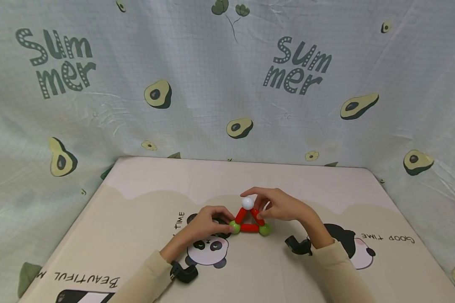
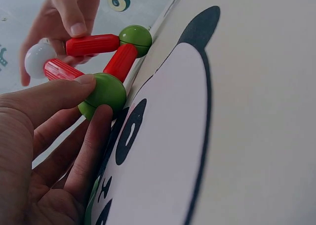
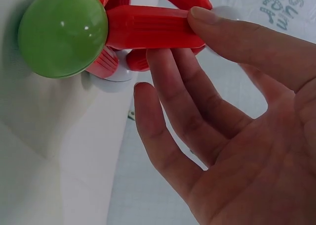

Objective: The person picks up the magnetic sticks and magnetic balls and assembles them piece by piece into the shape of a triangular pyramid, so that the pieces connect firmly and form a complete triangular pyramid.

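Left hand (image 1: 208, 221), coming in from the lower left of the head view, pinches the green plastic ball (image 2: 102, 94) at the left corner of a small triangle of toy rods, thumb on top and index finger below it. Right hand (image 1: 284, 206) reaches in from the lower right; its thumb presses on a ribbed red plastic rod (image 3: 148, 27), its other fingers lie loosely straight beneath, and a fingertip curls over the white ball (image 1: 248, 203) at the apex. That triangle stands upright just below the middle of the head view: three red rods, a second green ball (image 1: 265, 229) at its right corner, both green balls resting on the beige panda-print surface (image 1: 136, 235).

To do this well, the left hand would best keep its corner pinned to the surface while the right hand works lightly near the apex, since a hard push there could likely pull the joints apart.

Both forearms in cream sleeves (image 1: 341, 269) lie low and angled inward, wrists raised slightly. Behind stands an avocado-print cloth backdrop (image 1: 227, 84).
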Available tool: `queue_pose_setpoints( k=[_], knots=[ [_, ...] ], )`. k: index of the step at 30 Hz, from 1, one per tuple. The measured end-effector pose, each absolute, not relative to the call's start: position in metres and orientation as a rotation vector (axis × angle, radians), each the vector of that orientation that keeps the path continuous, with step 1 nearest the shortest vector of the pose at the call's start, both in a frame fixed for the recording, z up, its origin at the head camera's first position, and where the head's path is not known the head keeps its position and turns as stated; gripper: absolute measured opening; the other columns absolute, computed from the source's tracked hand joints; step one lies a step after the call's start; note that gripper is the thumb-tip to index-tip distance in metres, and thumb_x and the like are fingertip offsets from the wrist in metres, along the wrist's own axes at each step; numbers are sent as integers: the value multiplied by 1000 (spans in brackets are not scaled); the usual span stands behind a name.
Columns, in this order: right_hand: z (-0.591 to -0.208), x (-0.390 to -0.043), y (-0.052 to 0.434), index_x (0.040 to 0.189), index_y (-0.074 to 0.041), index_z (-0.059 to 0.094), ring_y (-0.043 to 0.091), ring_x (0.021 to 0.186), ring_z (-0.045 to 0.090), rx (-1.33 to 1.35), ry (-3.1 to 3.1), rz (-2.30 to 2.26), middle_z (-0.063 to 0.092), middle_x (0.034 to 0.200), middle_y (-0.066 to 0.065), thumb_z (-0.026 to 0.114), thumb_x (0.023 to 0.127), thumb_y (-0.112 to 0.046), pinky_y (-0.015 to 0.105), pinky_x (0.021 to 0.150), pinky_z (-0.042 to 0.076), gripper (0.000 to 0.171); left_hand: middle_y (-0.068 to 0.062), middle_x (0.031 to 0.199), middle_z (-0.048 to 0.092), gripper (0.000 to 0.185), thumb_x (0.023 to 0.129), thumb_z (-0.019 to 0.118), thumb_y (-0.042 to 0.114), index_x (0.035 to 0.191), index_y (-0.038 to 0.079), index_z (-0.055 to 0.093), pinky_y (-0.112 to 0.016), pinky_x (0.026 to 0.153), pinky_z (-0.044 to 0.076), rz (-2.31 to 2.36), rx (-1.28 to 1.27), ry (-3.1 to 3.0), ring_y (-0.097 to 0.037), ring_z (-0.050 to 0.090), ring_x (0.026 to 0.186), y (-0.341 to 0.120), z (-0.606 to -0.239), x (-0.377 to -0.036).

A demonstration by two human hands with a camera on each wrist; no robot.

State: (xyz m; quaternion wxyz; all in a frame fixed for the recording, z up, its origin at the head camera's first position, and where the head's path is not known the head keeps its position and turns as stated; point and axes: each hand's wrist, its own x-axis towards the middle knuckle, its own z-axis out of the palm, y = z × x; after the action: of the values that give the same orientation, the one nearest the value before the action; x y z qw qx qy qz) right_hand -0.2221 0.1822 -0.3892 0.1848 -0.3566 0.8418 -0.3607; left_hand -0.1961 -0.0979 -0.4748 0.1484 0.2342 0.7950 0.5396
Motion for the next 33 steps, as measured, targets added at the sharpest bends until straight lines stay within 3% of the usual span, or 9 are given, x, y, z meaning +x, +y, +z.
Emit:
queue_pose_setpoints(
  k=[11, 17, 33],
  knots=[
    [-387, -222, 182, 142, -15, 58, 16, 95, 68, -1019, 2366, -1010, 74, 103, 6, 64, 93, 2, 38, 91, 58, 53, 1, 99, 77, 21, 88, 81, 27, 108, 21, 77, -25, 84, 53, 1553, 667, 2281, -15, 69, 93, -98, -474, -195],
    [-388, -222, 183, 133, -20, 63, 14, 95, 67, -975, 2390, -1006, 73, 106, 2, 68, 93, -1, 38, 91, 57, 45, 1, 100, 76, 21, 88, 81, 26, 108, 21, 77, -25, 83, 53, 1555, 662, 2276, -14, 69, 93, -98, -474, -195],
    [-388, -220, 180, 127, -18, 64, 13, 91, 68, -937, 2384, -1024, 74, 102, 0, 72, 91, -4, 40, 89, 57, 39, 2, 101, 76, 21, 87, 81, 25, 108, 21, 77, -24, 85, 53, 1543, 661, 2281, -13, 69, 95, -98, -474, -195]
  ],
)
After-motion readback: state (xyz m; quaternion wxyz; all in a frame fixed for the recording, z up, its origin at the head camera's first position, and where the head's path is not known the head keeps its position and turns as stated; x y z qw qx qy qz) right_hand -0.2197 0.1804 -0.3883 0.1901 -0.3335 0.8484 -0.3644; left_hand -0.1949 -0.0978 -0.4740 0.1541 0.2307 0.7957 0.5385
